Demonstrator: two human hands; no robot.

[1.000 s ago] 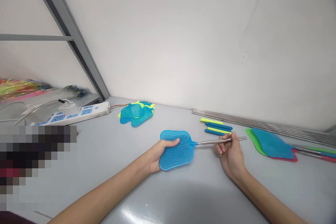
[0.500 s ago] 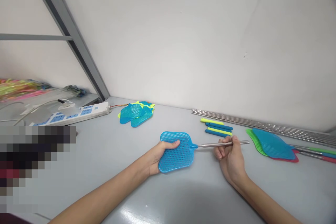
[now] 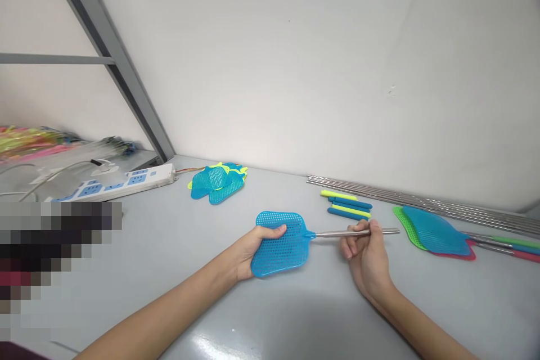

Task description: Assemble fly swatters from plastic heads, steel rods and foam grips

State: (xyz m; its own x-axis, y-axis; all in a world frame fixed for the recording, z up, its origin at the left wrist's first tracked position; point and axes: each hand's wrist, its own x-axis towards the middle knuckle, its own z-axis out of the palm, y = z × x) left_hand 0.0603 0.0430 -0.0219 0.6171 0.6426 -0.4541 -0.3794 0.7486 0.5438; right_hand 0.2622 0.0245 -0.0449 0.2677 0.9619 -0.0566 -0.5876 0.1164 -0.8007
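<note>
A blue mesh fly swatter head (image 3: 283,250) is gripped by my left hand (image 3: 253,250), thumb on top and the other fingers hidden beneath. From its neck a metal rod (image 3: 331,234) runs to the right, above the table. My right hand (image 3: 367,250) is closed around that rod, pinching it between thumb and fingers near its bare far end. Just beyond my right hand lie several blue and yellow handle sleeves (image 3: 349,203).
Loose blue and yellow swatter heads (image 3: 219,183) lie at the back left, near a white power strip (image 3: 154,175). Long metal rods (image 3: 405,198) run along the wall. Swatters with handles (image 3: 439,230) are stacked at right. A pixelated patch covers the lower left.
Both hands keep their hold on the swatter. My right hand has shifted very slightly left along with the swatter; otherwise the view has only drifted a little.
</note>
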